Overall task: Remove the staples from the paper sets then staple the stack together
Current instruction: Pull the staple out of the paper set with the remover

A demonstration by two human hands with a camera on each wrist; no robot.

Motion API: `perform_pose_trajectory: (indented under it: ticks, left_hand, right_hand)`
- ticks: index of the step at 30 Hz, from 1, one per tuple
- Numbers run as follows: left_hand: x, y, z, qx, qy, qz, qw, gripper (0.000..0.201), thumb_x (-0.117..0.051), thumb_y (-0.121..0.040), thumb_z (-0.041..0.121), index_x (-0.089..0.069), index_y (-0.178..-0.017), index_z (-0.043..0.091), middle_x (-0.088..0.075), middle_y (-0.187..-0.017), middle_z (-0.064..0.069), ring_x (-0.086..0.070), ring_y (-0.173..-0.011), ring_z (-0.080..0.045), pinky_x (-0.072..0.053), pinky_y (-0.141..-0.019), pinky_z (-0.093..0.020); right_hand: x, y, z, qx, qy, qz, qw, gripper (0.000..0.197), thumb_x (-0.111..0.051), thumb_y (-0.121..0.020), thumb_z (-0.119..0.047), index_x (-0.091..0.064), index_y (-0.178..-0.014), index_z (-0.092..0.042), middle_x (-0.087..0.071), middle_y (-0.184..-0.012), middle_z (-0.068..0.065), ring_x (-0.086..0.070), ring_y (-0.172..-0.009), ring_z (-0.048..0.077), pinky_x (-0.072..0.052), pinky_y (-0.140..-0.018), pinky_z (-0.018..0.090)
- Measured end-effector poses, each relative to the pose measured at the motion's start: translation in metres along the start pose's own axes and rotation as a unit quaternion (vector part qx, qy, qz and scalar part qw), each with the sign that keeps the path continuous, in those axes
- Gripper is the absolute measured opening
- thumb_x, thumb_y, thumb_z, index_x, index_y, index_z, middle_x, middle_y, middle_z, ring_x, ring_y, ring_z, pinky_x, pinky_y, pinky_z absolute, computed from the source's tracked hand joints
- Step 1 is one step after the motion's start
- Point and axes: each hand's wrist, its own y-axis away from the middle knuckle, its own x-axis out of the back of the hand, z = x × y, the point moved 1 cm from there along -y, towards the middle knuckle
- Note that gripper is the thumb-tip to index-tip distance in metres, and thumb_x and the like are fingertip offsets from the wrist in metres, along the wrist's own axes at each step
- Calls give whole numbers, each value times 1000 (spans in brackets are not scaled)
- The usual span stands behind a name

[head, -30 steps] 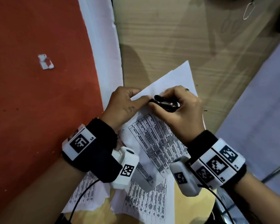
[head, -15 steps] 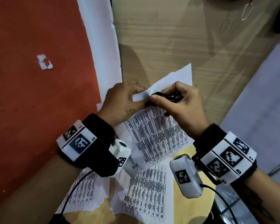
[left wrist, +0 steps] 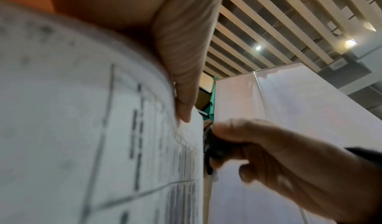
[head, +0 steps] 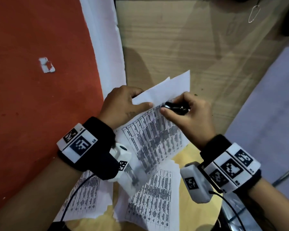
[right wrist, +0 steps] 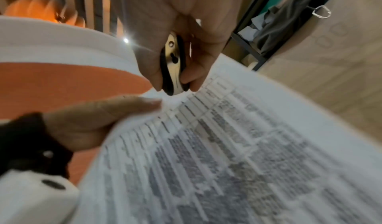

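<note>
A printed paper set [head: 157,135] with table text is held up off the table. My left hand [head: 123,104] pinches its top left corner, thumb lying on the printed face [left wrist: 181,96]. My right hand [head: 187,114] grips a black staple remover [head: 175,108] with its nose at the top edge of the set, a short way right of my left thumb. The right wrist view shows the staple remover [right wrist: 172,67] squeezed between thumb and fingers, its tip just above the paper [right wrist: 227,145]. No staple is visible. Two more printed sets [head: 153,200] lie below on the table.
A wooden table [head: 173,44] stretches ahead. An orange panel [head: 40,97] with a white border fills the left side. A metal clip [head: 253,14] hangs at the top right. A pale surface [head: 270,114] lies to the right. A yellow round surface [head: 187,154] lies under the papers.
Both hands rose and moved slightly away with the paper set. The back page has separated and folded away from the front sheet. My right hand and the staple remover shifted right along the top edge.
</note>
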Motion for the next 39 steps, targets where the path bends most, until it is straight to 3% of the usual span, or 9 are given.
perform_pose_trajectory:
  ticks: [9, 13, 15, 18, 23, 27, 33, 36, 39]
  left_hand:
    - [9, 1, -24, 9, -8, -64, 998, 18, -59, -63, 56, -66, -69, 40, -73, -84, -3, -68, -85, -30, -54, -78, -44]
    - [13, 1, -27, -8, 0, -127, 992, 15, -75, -64, 56, -62, -60, 52, -62, -70, 27, -57, -69, 6, -43, -69, -20]
    - [13, -1, -26, -13, 27, -144, 989, 22, -74, -67, 39, -63, -55, 53, -58, -67, 34, -54, -65, 15, -34, -62, -4]
    - [14, -3, -33, -21, 35, -146, 988, 17, -79, -64, 44, -64, -54, 48, -56, -67, 25, -53, -63, 7, -34, -61, -6]
    - [20, -4, -55, -9, 34, -72, 997, 30, -74, -58, 50, -66, -66, 22, -61, -72, 7, -55, -68, -14, -41, -62, -22]
    - [51, 9, -76, 48, 53, -1, 997, 28, -83, -63, 28, -66, -72, 7, -63, -61, 10, -53, -62, -5, -40, -57, -16]
    - [24, 71, -109, 226, 329, 66, 915, 88, -91, -22, 55, -66, -97, 14, -75, -88, 8, -70, -81, -5, -57, -70, -22]
    - [1, 85, -105, 242, 295, 136, 914, 64, -86, -57, 20, -61, -108, -10, -69, -89, 11, -68, -67, 1, -54, -82, -20]
    - [6, 88, -117, 257, 252, 205, 910, 46, -72, -74, -4, -54, -115, -16, -72, -85, -4, -56, -47, 11, -52, -63, -10]
  right_hand:
    - [-7, 24, 58, -101, 137, -124, 978, 35, -84, -60, -33, -60, -74, -12, -53, -88, 3, -51, -85, 16, -35, -66, 9]
    - [-5, 17, 69, -219, -84, -163, 958, 30, -87, -57, -19, -63, -74, -12, -49, -115, 6, -62, -83, 12, -50, -52, 19]
    - [-4, 15, 66, -251, -164, -210, 931, 24, -80, -62, -8, -60, -74, -10, -55, -99, 5, -61, -64, 3, -47, -46, 17]
    - [-4, 14, 64, -260, -218, -236, 910, 22, -76, -63, -5, -58, -74, -12, -64, -73, -4, -60, -57, 4, -47, -46, 16]
    - [-6, 12, 61, -260, -239, -221, 909, 35, -85, -50, -6, -59, -73, -11, -66, -71, -2, -60, -55, 8, -47, -44, 17]
    - [2, 4, 57, -262, -255, -190, 911, 38, -87, -46, -10, -59, -72, -14, -67, -64, -5, -61, -52, 7, -44, -41, 15]
    - [-11, 4, 54, -315, -338, -165, 871, 66, -91, -16, -47, -61, -67, -19, -73, -72, 2, -69, -64, 8, -39, -40, 11]
    - [-33, 10, 60, -350, -332, -173, 859, 66, -91, -21, -44, -61, -73, -15, -74, -74, 2, -69, -65, 7, -38, -47, 13]
    - [-49, 17, 72, -375, -325, -172, 851, 41, -81, -46, -30, -60, -76, -12, -74, -71, 1, -68, -63, 6, -39, -50, 14]
